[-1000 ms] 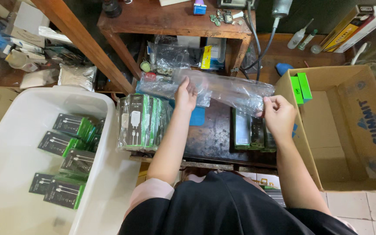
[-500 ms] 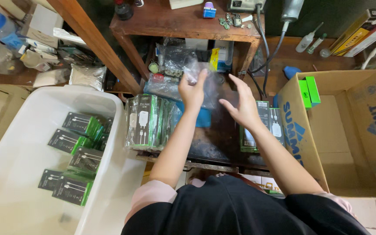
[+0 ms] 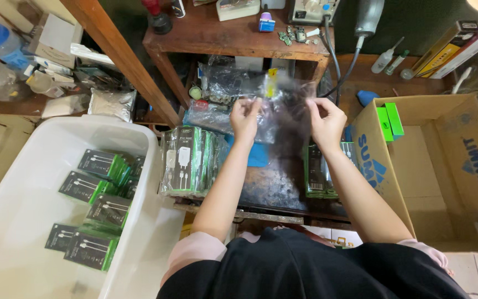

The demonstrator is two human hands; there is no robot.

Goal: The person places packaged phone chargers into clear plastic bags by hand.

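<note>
— Left hand [image 3: 245, 117] and right hand [image 3: 325, 117]?
— Both pinching a clear plastic bag [image 3: 283, 108], stretched between them above the dark table [image 3: 272, 185].
— Nearby?
— Wrapped bundle of green boxes [image 3: 186, 160] just left; white tub [image 3: 23, 221] and cardboard box [image 3: 443, 166] flanking.

Both hands up over the bench [image 3: 283, 188], left hand [image 3: 245, 117] and right hand [image 3: 325, 119] pinching a clear plastic bag [image 3: 283, 105] between them. Wrapped stack of green boxes [image 3: 189, 161] just left, white tub [image 3: 23, 221] beside, cardboard box [image 3: 443, 166] right.
</note>
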